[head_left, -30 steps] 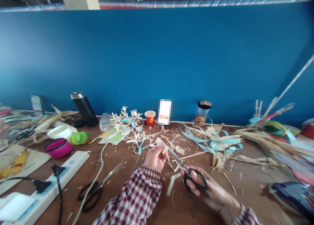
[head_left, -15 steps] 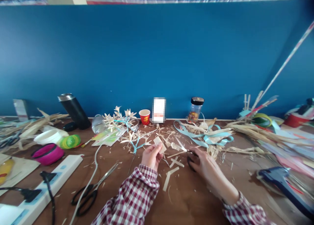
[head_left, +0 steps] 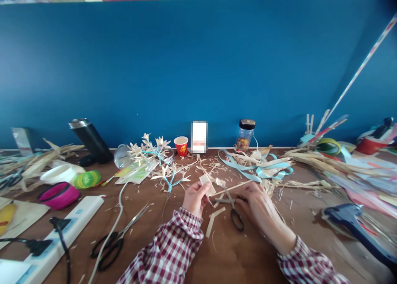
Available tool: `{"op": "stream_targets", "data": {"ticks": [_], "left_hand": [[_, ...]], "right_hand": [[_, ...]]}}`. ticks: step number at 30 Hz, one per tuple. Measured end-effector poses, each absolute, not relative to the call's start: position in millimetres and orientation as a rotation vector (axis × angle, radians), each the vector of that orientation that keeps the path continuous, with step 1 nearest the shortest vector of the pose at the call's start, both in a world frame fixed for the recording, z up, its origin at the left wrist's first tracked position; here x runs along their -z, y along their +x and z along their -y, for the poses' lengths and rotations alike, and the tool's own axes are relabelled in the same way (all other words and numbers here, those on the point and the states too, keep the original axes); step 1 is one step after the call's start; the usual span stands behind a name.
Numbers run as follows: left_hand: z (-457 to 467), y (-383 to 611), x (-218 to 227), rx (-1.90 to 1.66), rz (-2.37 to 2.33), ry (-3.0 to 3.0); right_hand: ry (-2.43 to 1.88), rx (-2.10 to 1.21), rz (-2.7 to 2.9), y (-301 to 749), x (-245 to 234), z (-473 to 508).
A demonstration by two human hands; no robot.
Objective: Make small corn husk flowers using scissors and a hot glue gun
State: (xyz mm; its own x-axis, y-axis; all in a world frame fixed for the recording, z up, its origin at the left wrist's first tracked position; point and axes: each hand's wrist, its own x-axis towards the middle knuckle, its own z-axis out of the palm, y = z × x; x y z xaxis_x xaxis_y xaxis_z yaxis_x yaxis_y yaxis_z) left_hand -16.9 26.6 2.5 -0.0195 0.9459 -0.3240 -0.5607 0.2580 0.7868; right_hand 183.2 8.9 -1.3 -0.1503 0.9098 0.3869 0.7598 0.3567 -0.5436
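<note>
My left hand (head_left: 194, 198) is closed, pinching a small pale piece of dried husk (head_left: 207, 181) just above the table. My right hand (head_left: 257, 204) lies palm down on the brown table (head_left: 248, 255) with its fingers loosely stretched out. Black-handled scissors (head_left: 235, 213) lie flat on the table right beside its thumb, and the hand no longer grips them. A thin husk strip (head_left: 228, 189) runs from near the fingertips toward my left hand. Husk offcuts (head_left: 214, 220) lie between my hands.
A second pair of black scissors (head_left: 116, 238) and a white cable lie to the left, beside a white power strip (head_left: 65, 234). A blue glue gun (head_left: 353, 222) lies at right. Husk flowers (head_left: 155, 151), a red cup (head_left: 181, 145), a jar (head_left: 246, 135), a flask (head_left: 89, 140) and ribbons stand behind.
My right hand lowered the scissors from cutting at the husk piece to the table and let go of them. My left hand kept holding the husk piece.
</note>
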Motion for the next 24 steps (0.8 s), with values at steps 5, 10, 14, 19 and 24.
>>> {"op": "stream_targets", "data": {"ticks": [5,10,14,19,24], "left_hand": [[-22,-9,6,-1.288,-1.034,0.687],[-11,0,6,-1.248,-1.013,0.899],[-7,3,3,-1.221,-0.993,1.002],[-11,0,11,-1.164,-0.987,0.911],[-13,-2,7,-1.132,-1.022,0.851]], "right_hand": [[-1.420,-0.176,1.883,170,-2,-6],[-1.244,-0.531,1.850,148,-9,4],[-1.219,-0.655,1.843,145,-6,4],[-1.160,-0.835,1.777,147,-7,4],[-1.108,-0.962,1.684,147,-6,3]]}}
